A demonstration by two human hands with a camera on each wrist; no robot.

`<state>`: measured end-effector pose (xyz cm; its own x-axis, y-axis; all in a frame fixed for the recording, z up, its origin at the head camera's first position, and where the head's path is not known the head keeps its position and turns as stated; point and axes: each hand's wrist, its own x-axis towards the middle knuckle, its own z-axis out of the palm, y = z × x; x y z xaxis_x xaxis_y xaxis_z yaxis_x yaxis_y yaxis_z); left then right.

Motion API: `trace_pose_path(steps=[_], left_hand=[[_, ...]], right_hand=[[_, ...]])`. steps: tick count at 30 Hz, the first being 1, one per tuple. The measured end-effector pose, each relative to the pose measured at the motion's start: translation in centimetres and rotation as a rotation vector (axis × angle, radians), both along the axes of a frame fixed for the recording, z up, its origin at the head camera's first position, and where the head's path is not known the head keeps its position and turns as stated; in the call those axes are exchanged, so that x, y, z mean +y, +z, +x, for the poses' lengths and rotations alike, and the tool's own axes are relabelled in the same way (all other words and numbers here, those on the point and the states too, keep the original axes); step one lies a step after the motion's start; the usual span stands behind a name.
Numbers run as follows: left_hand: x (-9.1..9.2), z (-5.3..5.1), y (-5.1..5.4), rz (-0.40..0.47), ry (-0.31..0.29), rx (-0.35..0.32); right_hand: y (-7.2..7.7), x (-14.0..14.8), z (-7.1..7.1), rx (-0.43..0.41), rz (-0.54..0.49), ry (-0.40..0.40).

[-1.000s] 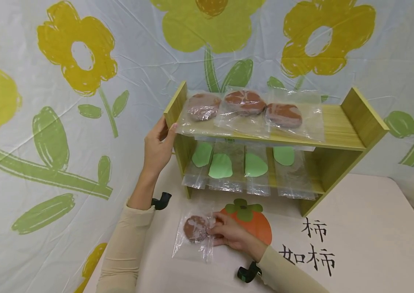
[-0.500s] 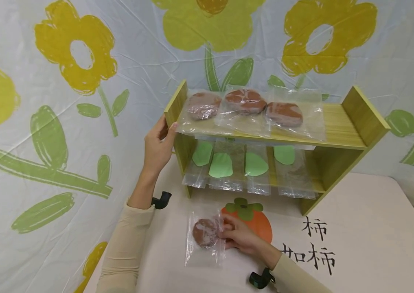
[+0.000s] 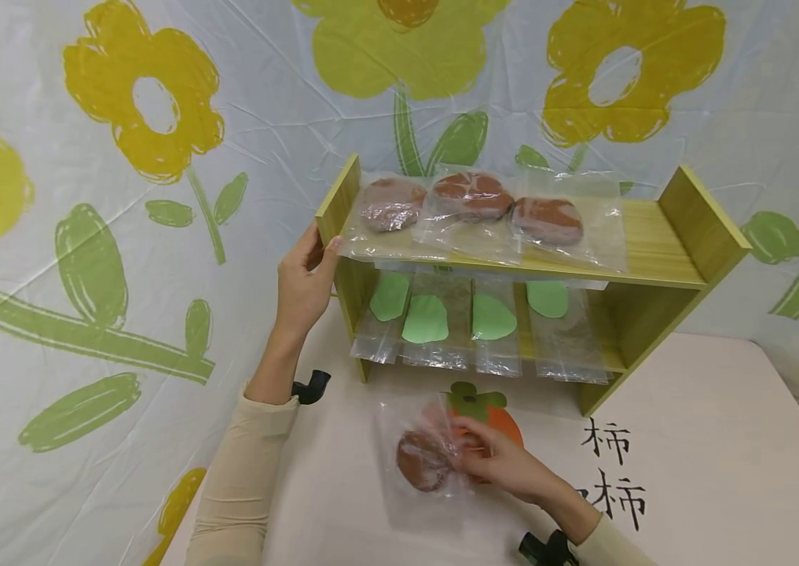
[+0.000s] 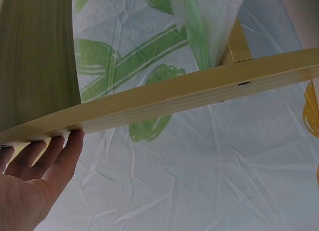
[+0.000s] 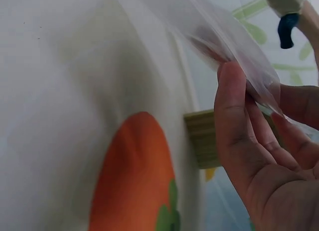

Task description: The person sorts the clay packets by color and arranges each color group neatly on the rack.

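Observation:
My right hand pinches the edge of a clear plastic bag holding a round brown dried persimmon with whitish patches. It hangs tilted above the table, in front of a yellow-green wooden shelf. In the right wrist view, thumb and fingers press together on the bag. My left hand grips the shelf's left side panel, thumb at its front edge; the left wrist view has fingertips against the board. Three bagged brown discs lie on the top board, partly overlapping.
Several clear bags with green leaf-shaped pieces lie on the lower board, ends over its front edge. The pinkish table cover bears an orange persimmon picture and black characters. Behind hangs a flowered cloth.
My right hand has moved right with the bagged dried persimmon, and the bag has turned and tilted. The left hand stays in place on the shelf's side.

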<state>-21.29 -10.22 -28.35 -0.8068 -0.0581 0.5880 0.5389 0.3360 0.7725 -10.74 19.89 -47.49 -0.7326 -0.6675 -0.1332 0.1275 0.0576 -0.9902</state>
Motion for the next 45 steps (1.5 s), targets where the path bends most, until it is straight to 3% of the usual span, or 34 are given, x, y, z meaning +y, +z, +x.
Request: trace_pose_path(steps=[8, 22, 26, 34, 38, 45], left_hand=[[-0.1, 0.0, -0.1, 0.004, 0.002, -0.004], [-0.1, 0.2, 0.0, 0.017, 0.002, -0.015], [-0.1, 0.2, 0.0, 0.019, -0.002, -0.014], [-0.1, 0.1, -0.1, 0.015, 0.001, -0.008], [0.0, 0.1, 0.0, 0.012, 0.003, -0.004], [0.0, 0.0, 0.1, 0.012, -0.005, 0.002]], right_hand=[[3.0, 2.4, 0.7, 0.153, -0.008, 0.019], [7.4, 6.5, -0.2, 0.296, -0.162, -0.006], [9.4, 7.9, -0.7, 0.345, -0.246, -0.003], [14.5, 11.3, -1.6, 0.433, -0.320, -0.020], [16.1, 12.7, -2.2, 0.467, -0.425, 0.005], [19.1, 14.7, -3.0, 0.504, -0.489, -0.025]])
